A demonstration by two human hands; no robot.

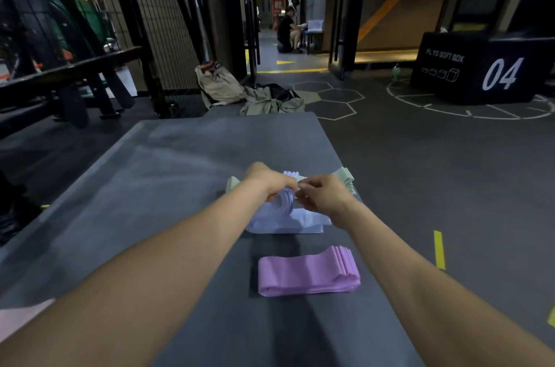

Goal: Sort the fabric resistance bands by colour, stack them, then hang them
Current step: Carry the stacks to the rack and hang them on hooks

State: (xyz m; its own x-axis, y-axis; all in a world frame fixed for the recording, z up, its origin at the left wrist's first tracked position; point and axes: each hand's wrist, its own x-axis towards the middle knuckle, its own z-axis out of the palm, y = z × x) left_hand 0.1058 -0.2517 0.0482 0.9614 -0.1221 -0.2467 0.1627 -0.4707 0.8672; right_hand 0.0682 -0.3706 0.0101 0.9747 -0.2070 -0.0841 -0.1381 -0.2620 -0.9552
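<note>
A neat stack of pink bands (309,272) lies on the grey mat (168,162) nearest me. Beyond it sits a looser pile of pale lavender bands (288,221). My left hand (268,180) and my right hand (322,192) meet above that pile, fingers curled and pinching the folded ends of the lavender bands between them. Behind the hands lie pale green bands (345,179), showing at both sides of my wrists; their middle is hidden.
The mat's right edge borders dark gym floor with yellow tape marks (439,249). Bags and clothes (249,93) lie past the mat's far end. A black plyo box (483,69) stands far right, a bench (69,78) at left. A person crouches in the corridor (286,33).
</note>
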